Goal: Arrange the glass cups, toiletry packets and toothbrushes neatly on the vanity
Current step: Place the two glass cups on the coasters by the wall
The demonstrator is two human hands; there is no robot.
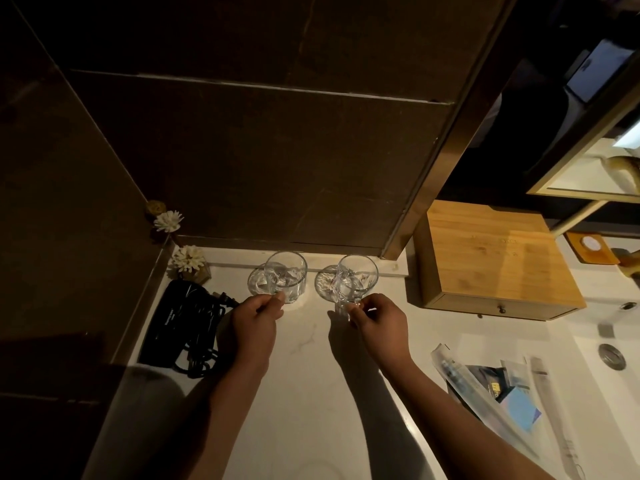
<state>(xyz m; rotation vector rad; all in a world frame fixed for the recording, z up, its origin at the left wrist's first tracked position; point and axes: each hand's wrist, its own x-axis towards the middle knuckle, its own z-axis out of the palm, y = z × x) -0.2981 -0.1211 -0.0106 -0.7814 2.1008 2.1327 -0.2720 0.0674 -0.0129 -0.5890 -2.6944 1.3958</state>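
Two clear glass cups stand side by side near the back wall on the white vanity top. My left hand pinches the near side of the left glass cup. The handle of the right glass cup is held between the fingers of my right hand. Both cups sit upright on the counter. To the right, a loose pile of toiletry packets lies by the sink, with wrapped toothbrushes among them.
A black hair dryer with coiled cord lies at the left. White flowers in a small vase sit in the back left corner. A wooden drawer box stands right of the cups. The sink drain is at far right.
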